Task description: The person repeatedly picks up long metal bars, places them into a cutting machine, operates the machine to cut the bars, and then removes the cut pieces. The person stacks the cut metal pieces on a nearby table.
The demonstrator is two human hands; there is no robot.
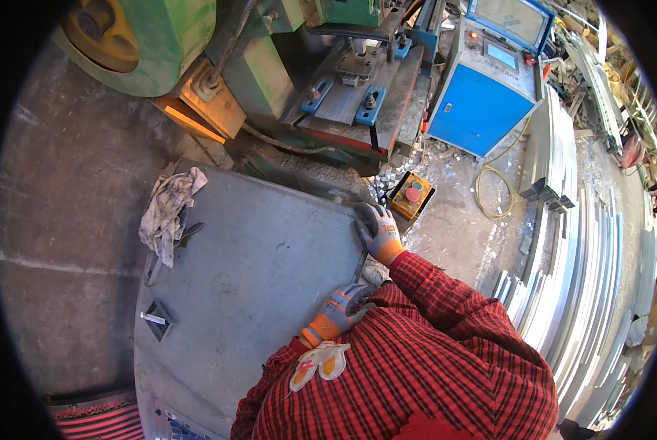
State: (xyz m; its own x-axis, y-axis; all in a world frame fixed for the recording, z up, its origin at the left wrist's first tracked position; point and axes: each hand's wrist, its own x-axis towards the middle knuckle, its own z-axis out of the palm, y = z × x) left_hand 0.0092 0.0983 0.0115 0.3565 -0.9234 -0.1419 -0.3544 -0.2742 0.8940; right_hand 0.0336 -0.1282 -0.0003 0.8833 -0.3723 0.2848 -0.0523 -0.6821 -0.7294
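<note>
A grey and orange work glove covers each of my hands. My right hand [378, 232] rests at the far right corner of a grey metal tabletop [262, 242], fingers spread over its edge. Close beside it is a yellow control box [411, 196] with a red and a green push button. Nearer to my body, my left hand [333, 317] lies by the table's right edge, against my red checked shirt. Its fingers are stretched out and apart, and I see nothing held in them. A whitish thing [376, 274] shows partly between my arms; its kind is unclear.
A stained rag [173, 209] and a small metal frame piece [157, 320] lie along the table's left side. Ahead stands a green press [258, 81] with blue clamps. A blue control cabinet [479, 110], a yellow hose [494, 215] and stacked metal profiles [578, 271] are at right.
</note>
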